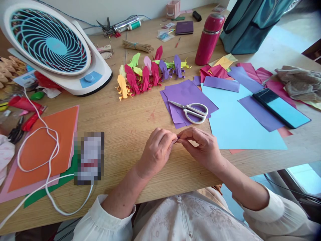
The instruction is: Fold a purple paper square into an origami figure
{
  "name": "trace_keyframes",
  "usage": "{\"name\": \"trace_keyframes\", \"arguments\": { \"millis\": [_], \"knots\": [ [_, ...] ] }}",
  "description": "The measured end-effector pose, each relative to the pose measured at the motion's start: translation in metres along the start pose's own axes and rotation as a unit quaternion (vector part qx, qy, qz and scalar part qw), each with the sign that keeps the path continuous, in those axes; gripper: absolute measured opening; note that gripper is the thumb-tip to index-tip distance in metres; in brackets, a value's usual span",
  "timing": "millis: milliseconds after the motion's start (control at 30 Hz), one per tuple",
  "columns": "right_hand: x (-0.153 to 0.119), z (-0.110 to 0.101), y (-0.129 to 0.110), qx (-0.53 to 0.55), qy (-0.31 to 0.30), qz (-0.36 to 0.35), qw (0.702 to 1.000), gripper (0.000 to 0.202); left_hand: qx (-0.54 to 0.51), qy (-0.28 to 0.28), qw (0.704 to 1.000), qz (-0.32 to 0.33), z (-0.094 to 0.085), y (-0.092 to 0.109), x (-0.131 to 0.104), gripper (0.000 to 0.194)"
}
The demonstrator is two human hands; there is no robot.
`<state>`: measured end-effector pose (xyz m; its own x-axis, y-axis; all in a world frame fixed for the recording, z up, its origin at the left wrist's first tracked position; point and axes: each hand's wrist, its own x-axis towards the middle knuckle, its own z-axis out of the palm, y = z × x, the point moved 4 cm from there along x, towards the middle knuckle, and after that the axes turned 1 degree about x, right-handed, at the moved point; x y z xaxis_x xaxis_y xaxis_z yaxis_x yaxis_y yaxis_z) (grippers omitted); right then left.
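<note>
My left hand (160, 147) and my right hand (202, 145) meet above the front of the wooden table, fingertips pinched together. Between them is a small dark purple piece of folded paper (177, 139), mostly hidden by the fingers. Just beyond, white-handled scissors (195, 113) lie on a stack of purple paper sheets (184, 87). Further back stands a group of folded paper figures (145, 78) in yellow, red, pink, green and purple. A large light blue sheet (240, 130) lies to the right of my right hand.
A white desk fan (100, 75) stands at the left, near orange paper (50, 137) and a phone (89, 157) with a white cable (57, 147). At the right are a black phone (281, 108), a red bottle (209, 40), crumpled cloth (301, 82) and a teal bag (247, 31).
</note>
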<state>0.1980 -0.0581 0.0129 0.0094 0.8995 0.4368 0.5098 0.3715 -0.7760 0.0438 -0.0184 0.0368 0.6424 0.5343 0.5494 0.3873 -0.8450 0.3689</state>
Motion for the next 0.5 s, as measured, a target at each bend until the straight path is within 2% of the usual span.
{"name": "trace_keyframes", "arguments": {
  "millis": [100, 200, 267, 367, 500],
  "knots": [
    [-0.0011, -0.0007, 0.0023, 0.036, 0.014, 0.04, 0.998, 0.002, 0.007, 0.012, 1.0, -0.001, -0.0012, 0.0009, -0.0006, 0.014],
    [-0.0012, 0.0004, 0.0061, 0.148, 0.011, 0.099, 0.984, 0.015, 0.012, 0.022, 1.0, -0.003, -0.0022, 0.001, -0.001, 0.022],
    [-0.0002, 0.0019, 0.0076, 0.204, -0.006, 0.127, 0.971, 0.018, 0.008, 0.028, 1.0, -0.008, -0.0026, 0.0003, -0.0011, 0.025],
    [0.0018, 0.0027, 0.0081, 0.242, -0.022, 0.144, 0.959, 0.008, -0.007, 0.029, 0.999, -0.015, -0.002, -0.001, -0.0014, 0.023],
    [0.0023, 0.0023, 0.0083, 0.248, -0.012, 0.143, 0.958, 0.007, -0.03, 0.025, 0.999, -0.032, -0.0005, -0.0028, -0.0021, 0.012]
  ]
}}
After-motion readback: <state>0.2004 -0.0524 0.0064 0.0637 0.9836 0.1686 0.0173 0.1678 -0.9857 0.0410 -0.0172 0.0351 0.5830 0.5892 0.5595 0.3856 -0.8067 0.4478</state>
